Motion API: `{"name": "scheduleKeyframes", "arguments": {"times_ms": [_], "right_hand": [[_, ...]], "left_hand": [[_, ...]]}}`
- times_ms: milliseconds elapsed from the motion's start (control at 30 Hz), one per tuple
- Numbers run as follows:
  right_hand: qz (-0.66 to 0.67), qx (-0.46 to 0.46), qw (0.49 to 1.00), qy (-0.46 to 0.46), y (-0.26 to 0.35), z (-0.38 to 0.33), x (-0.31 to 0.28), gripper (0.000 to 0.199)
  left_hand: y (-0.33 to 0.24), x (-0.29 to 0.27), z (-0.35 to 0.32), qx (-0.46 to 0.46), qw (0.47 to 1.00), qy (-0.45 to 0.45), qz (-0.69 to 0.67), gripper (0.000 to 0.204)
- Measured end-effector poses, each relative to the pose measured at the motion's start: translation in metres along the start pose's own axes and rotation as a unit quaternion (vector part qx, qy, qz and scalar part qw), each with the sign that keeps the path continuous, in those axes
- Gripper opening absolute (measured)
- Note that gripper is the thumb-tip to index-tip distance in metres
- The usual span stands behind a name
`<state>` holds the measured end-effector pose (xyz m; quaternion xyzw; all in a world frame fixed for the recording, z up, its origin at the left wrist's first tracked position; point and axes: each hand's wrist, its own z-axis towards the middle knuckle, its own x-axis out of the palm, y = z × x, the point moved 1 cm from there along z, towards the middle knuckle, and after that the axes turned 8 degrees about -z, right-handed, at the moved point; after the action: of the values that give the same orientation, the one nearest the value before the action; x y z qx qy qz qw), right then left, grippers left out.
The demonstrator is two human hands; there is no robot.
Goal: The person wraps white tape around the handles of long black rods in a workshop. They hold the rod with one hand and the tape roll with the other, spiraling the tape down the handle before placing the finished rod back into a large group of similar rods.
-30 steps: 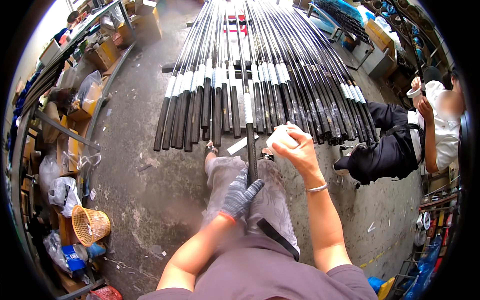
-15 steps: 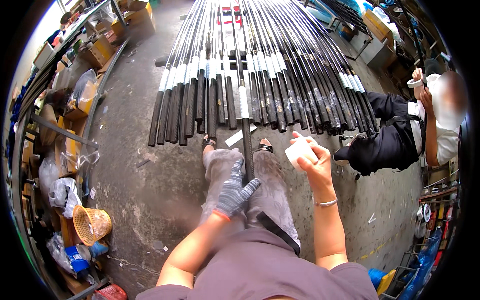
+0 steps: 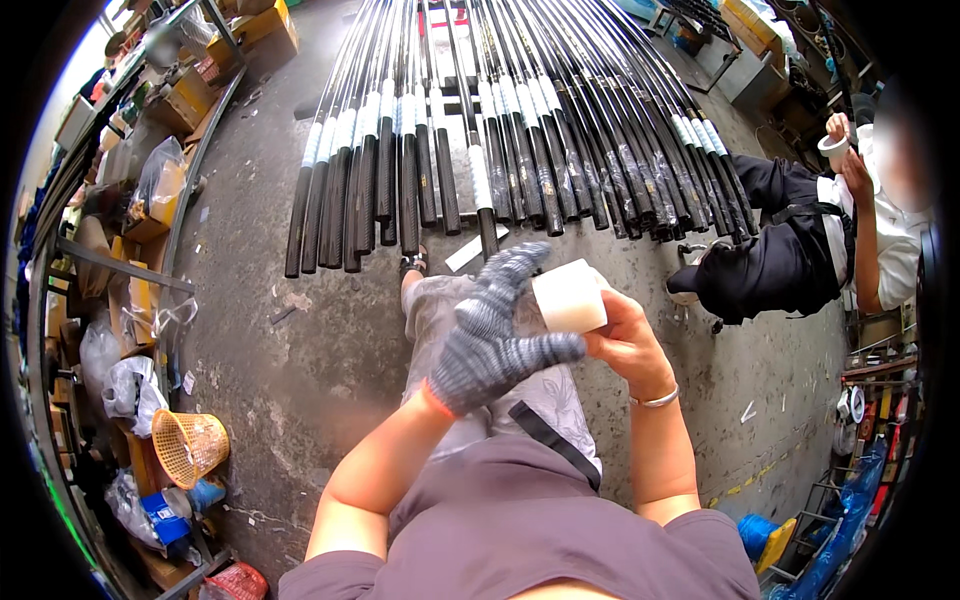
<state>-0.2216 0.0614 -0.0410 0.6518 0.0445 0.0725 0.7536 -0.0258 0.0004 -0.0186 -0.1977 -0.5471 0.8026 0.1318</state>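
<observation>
In front of my lap my right hand [image 3: 632, 345], bare with a bangle at the wrist, is closed on a roll of white tape [image 3: 570, 297]. My left hand [image 3: 492, 335], in a grey knitted glove with an orange cuff, is held beside the roll. Its fingers are stretched forward and its thumb points toward the roll; whether it touches the tape I cannot tell. Just beyond the glove is the butt end of one black pole [image 3: 488, 232], with a white wrapped band [image 3: 480, 178]. It juts nearer to me than its neighbours, and the glove may hide its tip.
Several black poles [image 3: 409, 205] with white bands lie side by side on a rack ahead. At right a seated co-worker [image 3: 770, 265] holds a white roll [image 3: 832, 150]. Cluttered shelves [image 3: 172, 290] and a yellow basket [image 3: 190, 447] line the left. A white strip [image 3: 464, 254] lies on the floor.
My left hand has let go of the black pole and come up to the tape roll. My right hand has brought the roll left, toward the glove. The pole has shifted forward, away from my lap.
</observation>
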Motion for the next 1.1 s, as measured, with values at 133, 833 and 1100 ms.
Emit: {"name": "scheduleKeyframes", "arguments": {"times_ms": [133,833,1100], "right_hand": [[-0.023,-0.004,0.999,0.024,0.007,-0.001,0.009,0.031],[0.014,0.155,0.987,0.039,-0.002,0.004,0.025,0.052],[-0.076,0.177,0.967,0.169,-0.007,-0.002,0.025,0.062]], "left_hand": [[0.009,0.01,-0.005,-0.065,0.979,0.018,-0.193,0.059],[0.04,0.002,-0.031,-0.126,0.95,-0.099,-0.268,0.017],[0.03,-0.004,-0.074,-0.354,0.874,-0.06,-0.327,0.02]]}}
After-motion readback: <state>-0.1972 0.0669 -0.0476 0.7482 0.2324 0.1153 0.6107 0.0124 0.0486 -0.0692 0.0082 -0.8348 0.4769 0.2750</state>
